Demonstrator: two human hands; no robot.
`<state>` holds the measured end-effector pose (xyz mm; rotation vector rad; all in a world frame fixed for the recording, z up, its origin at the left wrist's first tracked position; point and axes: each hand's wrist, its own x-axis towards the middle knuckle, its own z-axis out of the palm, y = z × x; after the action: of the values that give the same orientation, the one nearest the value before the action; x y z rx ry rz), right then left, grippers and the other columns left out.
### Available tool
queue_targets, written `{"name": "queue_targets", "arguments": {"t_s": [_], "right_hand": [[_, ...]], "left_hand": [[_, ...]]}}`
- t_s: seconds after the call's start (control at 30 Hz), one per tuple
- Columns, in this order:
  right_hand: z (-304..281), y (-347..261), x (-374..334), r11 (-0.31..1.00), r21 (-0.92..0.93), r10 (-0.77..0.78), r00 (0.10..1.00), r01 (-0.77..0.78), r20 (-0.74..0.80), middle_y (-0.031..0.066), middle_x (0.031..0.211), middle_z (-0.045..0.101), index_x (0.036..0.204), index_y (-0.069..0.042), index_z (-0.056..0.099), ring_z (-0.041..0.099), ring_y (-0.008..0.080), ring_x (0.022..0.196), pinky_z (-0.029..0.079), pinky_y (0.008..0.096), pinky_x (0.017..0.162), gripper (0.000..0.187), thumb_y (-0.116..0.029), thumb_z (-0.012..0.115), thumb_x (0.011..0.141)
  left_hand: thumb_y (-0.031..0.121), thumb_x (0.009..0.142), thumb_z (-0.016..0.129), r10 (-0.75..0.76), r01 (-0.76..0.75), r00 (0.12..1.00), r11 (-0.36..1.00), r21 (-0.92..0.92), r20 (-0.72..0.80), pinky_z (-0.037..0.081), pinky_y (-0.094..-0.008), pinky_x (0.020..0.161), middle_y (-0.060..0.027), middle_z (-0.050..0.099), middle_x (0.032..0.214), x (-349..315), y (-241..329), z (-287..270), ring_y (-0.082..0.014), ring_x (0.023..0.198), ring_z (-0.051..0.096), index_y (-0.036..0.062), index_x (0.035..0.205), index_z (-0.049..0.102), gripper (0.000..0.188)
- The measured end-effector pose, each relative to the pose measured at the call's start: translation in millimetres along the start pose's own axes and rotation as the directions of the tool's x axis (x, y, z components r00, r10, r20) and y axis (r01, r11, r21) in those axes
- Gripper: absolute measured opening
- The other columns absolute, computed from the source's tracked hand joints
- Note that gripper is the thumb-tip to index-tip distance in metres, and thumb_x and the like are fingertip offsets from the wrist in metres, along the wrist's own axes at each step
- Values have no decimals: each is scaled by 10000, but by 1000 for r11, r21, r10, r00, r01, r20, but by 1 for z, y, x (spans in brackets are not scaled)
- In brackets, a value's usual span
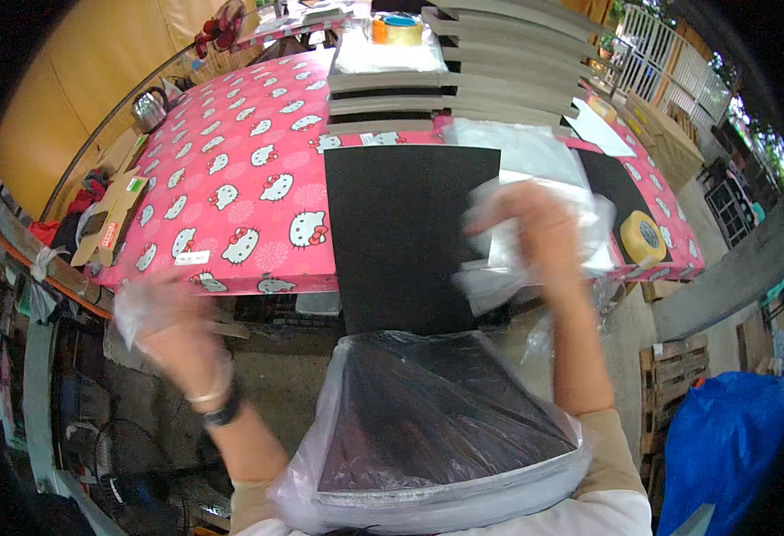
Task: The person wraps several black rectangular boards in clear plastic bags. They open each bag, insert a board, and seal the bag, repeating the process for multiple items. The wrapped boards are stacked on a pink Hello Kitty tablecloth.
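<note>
Black rectangular sheet (pixel 410 232), one: upper end before the pink-covered desk (pixel 258 196), lower part inside a clear plastic bag (pixel 445 429) by the person's torso. Right hand (pixel 539 228), blurred: among clear plastic film (pixel 499 281), right of sheet; grip cannot be told. Left hand (pixel 173 330), blurred: well left, near desk edge; grip likewise unclear. Tape roll (pixel 642 238): desk's right side.

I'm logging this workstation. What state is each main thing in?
Black board: bare above, apparently bagged below
Bag: clear, wrinkled
Right hand: blurred, over loose plastic
Left hand: raised, blurred, grip unclear
Front tape: wound on roll
Tablecloth: spread out
Kettle: standing upright
Tarp: draped, creased
Red fan: running or not, unclear
</note>
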<state>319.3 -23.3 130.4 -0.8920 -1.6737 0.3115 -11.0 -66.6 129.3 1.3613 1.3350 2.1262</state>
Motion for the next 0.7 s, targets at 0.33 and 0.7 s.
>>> {"name": "queue_targets", "arguments": {"t_s": [0.33, 0.7], "right_hand": [[9, -51, -20, 721, 223, -167, 149, -656, 975, 69, 637, 592, 714, -17, 600, 571, 141, 590, 403, 236, 493, 109, -113, 652, 721], [-18, -14, -29, 44, 994, 368, 927, -100, 77, 120, 996, 514, 1297, -117, 254, 512, 238, 863, 451, 408, 744, 668, -557, 353, 805]], "left_hand": [[369, 839, 458, -221, 885, 462, 48, -463, 859, 464, -361, 694, -75, 578, 898, -62, -38, 40, -220, 758, 573, 27, 1013, 523, 389], [502, 800, 431, 357, 769, 374, 395, -502, 856, 450, -356, 751, -172, 519, 1039, -72, -117, 25, -216, 854, 543, -16, 1076, 481, 589]]}}
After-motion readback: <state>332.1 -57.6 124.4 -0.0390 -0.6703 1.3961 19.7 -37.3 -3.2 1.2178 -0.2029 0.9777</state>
